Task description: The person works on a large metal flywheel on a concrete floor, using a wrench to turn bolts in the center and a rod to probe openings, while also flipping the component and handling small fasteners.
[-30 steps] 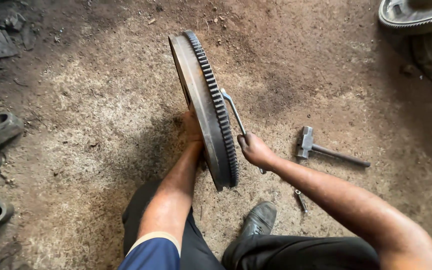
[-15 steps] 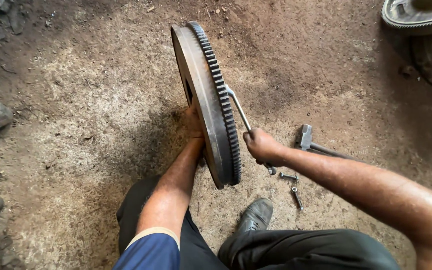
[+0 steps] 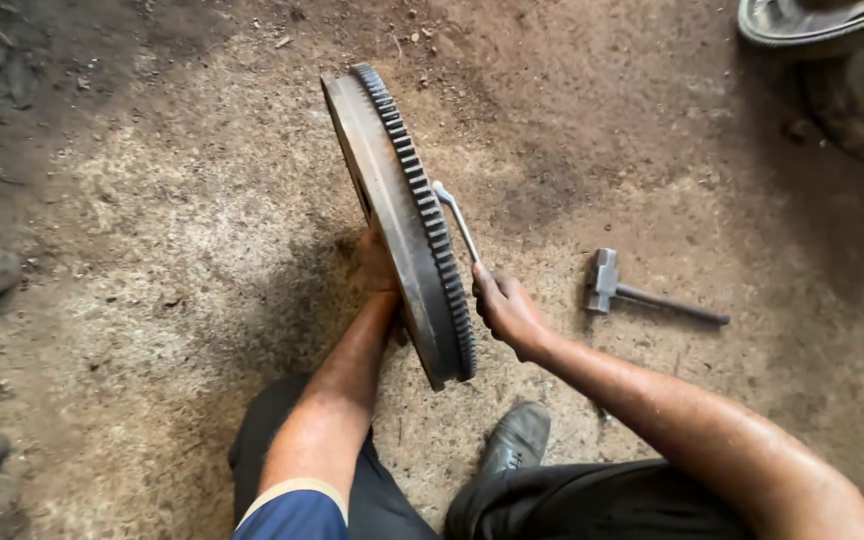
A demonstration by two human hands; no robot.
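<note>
Left-hand fingers (image 3: 377, 262) behind flywheel (image 3: 392, 210)

Both arms reach forward and down from the bottom of the view. The left hand (image 3: 377, 262) is at the end of a nearly straight forearm, its wrist bent slightly, palm turned rightward with the fingers mostly hidden; a blue sleeve covers the upper arm. The right arm comes in from the lower right, bare and glistening, elbow out of view. The right hand (image 3: 504, 308) is curled into a closed fist, knuckles up.
</note>
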